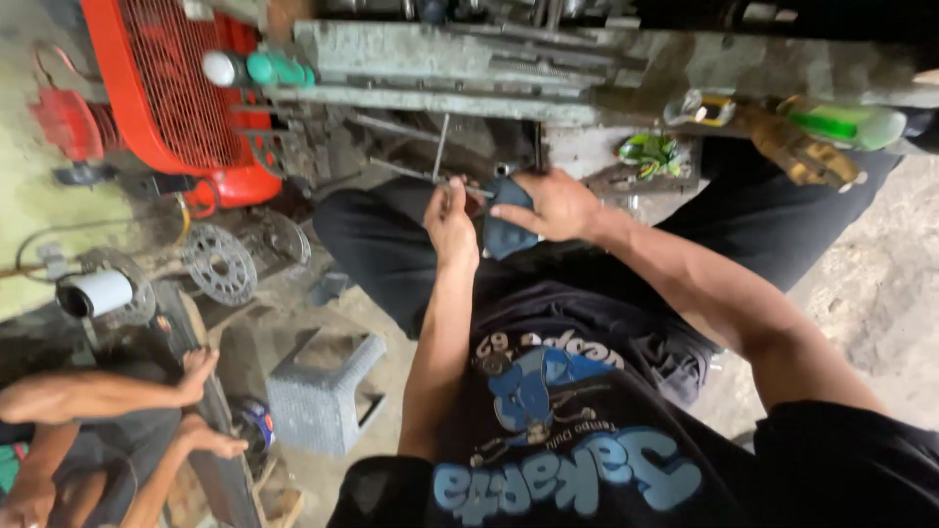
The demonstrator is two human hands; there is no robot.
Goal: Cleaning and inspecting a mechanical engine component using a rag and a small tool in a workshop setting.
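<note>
Over our lap, our left hand [451, 220] pinches a thin grey metal rod [430, 177] between closed fingers, while our right hand [553, 205] clamps a dark blue cloth [504, 235] just beside it, below a worn grey workbench [440, 98].

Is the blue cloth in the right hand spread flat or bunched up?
Bunched up: the blue cloth sits crumpled under the right hand, beside a thin metal rod pinched by the left hand.
</note>
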